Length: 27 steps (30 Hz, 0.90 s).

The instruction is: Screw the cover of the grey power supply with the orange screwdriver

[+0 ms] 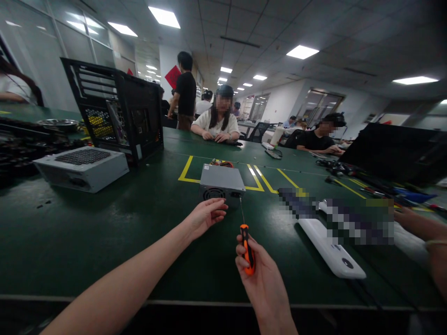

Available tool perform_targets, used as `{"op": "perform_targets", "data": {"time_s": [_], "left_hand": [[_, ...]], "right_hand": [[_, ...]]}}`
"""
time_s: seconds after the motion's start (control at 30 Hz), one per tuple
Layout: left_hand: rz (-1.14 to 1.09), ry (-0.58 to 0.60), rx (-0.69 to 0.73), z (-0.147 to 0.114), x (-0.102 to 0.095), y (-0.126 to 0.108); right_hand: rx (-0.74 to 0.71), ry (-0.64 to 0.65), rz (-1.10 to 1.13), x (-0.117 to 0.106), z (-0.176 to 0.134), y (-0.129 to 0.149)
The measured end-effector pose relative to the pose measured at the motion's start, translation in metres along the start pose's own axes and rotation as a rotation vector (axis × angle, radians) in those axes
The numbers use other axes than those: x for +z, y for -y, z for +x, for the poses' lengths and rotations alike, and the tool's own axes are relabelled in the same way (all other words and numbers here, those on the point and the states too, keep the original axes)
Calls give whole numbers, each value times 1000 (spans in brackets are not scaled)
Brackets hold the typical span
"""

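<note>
A grey computer power supply (pixel 223 177) lies on the green table in front of me, its fan grille and socket side facing me and coloured cables behind it. Wrapped in my right hand (pixel 263 274) is an orange and black screwdriver (pixel 247 256), its thin shaft pointing away from me. The tip is by the lower right corner of the power supply; whether it touches, I cannot tell. My left hand (pixel 207 216) is held just before the fan side, fingers stretched out and holding nothing. Contact between its fingertips and the casing is unclear.
To the left stand a second power supply (pixel 84 168) and a black computer case (pixel 139 116). A white power bank-like device (pixel 331 249) lies at right, near another person's arm (pixel 419 223). Yellow tape (pixel 188 168) marks the table. A person (pixel 220 118) sits opposite.
</note>
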<state>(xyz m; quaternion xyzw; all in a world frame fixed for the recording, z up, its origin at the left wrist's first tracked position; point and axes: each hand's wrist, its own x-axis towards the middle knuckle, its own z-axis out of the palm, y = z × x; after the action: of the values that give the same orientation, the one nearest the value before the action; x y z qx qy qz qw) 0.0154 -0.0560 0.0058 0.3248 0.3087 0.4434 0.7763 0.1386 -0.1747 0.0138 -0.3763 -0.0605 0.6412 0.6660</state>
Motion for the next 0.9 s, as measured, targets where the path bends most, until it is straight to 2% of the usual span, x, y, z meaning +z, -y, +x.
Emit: {"op": "perform_targets", "data": {"time_s": [0.3,0.57,0.9], "left_hand": [[74,9,-25,6,-4,4],[86,1,-30,3,-1,1],[81,15,-22,3,-1,0]], "right_hand": [[40,17,72,-6,24,11],[62,-33,116,1,26,11],[44,-13,102,-1,27,9]]}}
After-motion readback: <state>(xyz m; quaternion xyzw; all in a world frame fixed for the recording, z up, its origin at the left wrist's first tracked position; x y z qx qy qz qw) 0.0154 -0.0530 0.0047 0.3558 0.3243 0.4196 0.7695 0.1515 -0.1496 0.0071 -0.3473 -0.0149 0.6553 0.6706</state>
